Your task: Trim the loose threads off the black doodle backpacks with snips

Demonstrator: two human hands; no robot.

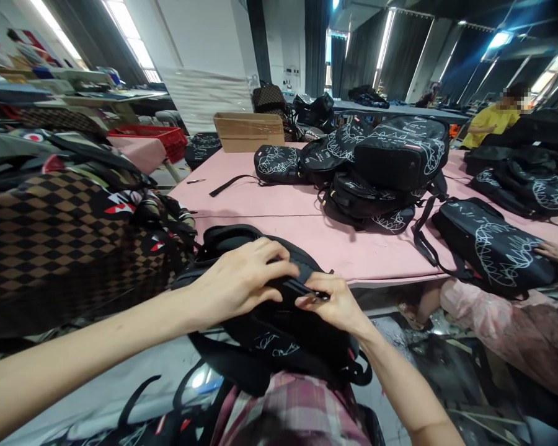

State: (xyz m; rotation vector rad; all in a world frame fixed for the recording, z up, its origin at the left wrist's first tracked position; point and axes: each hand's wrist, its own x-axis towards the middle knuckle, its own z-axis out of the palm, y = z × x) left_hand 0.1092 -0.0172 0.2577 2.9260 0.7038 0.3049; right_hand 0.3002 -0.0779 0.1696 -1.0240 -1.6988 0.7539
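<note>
A black backpack (302, 337) with white scribble print lies at the pink table's near edge, against my body. My left hand (248, 275) comes over it from the left, its fingers and thumb curled around black fabric near the upper opening. From the right, my right hand (337, 300) pinches the edge of the same opening between thumb and fingers. A small dark piece shows at those fingertips, too small to name. The inside of the backpack is mostly hidden by my hands and the folded fabric.
More black printed backpacks (390, 161) are piled on the pink table (242, 207). Brown checkered bags (51, 229) crowd the left. An open cardboard box (248, 133) stands at the back. At right, another person's hand (555, 251) touches a backpack (493, 244).
</note>
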